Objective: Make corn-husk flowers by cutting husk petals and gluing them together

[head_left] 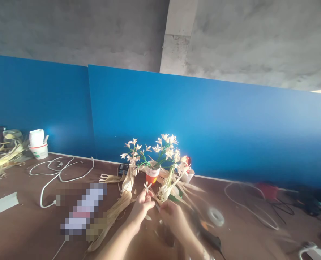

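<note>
My left hand (142,206) is closed in a pinch, and a small pale flower (147,185), which looks made of husk strips, stands up from its fingertips. Just to the right, my right hand (174,213) is closed too, its fingertips next to a bundle of dried corn husks (165,190). What it grips is too small to make out. Beyond both hands stands a stack of orange-and-white paper cups (152,175). Green stems with similar pale flowers (169,153) spread out above it. More dried husks (117,204) lie to the left of my left hand.
A roll of clear tape (216,216) and a dark tool with a cord (210,236) lie to the right. On the left are a white cable (61,173), a blurred-out object (83,209) and a white tub (39,150). A blue partition (160,108) rises behind the table.
</note>
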### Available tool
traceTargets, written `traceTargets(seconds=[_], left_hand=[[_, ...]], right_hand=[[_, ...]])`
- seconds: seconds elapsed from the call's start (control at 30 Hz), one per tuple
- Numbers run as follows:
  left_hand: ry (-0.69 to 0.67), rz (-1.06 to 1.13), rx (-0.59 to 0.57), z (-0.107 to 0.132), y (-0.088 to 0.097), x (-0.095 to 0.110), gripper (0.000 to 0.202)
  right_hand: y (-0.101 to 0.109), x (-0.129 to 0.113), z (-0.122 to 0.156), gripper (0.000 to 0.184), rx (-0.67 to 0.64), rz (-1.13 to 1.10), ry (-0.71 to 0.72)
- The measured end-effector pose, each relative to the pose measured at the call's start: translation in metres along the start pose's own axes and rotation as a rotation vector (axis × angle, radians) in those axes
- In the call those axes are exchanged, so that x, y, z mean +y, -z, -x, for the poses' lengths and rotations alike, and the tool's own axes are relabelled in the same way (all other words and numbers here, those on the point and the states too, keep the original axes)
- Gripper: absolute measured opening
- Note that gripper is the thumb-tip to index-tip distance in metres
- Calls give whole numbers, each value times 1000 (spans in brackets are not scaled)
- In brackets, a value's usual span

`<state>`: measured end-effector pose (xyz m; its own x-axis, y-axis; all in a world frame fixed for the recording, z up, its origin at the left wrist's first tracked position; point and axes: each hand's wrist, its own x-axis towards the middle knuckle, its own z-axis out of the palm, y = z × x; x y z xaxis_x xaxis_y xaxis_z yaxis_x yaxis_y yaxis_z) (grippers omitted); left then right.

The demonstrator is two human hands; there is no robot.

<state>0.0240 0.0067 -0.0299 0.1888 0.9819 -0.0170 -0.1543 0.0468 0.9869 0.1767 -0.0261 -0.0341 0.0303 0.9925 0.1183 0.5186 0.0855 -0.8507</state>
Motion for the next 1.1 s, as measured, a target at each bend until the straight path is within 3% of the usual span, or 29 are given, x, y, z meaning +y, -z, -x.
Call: traceTargets(seconds=[0.1,0.2,0.47,0.73,0.97,1.1], left_hand=[[18,-35,-99,2,0,5,21],[3,-70,-157,1,-1,6,20],[-182,-209,-110,-9,-2,-9,20],[-148,-224,-118,-8,-1,-11,23],[-83,-233,-156,-4,-4,-7,26],[-180,-340,-130,1,-6,-4,19]], right_hand=[[6,-4,-6,13,-28,-270,-64],[7,-5,-9,10,-30,-323,-67],[7,-5,-7,11,42,-271,-11],[4,-5,-3,12,9,-295,-1],[3,-7,-2,14,55,-142,44],[5,-12,-1,17,70,-32,34]])
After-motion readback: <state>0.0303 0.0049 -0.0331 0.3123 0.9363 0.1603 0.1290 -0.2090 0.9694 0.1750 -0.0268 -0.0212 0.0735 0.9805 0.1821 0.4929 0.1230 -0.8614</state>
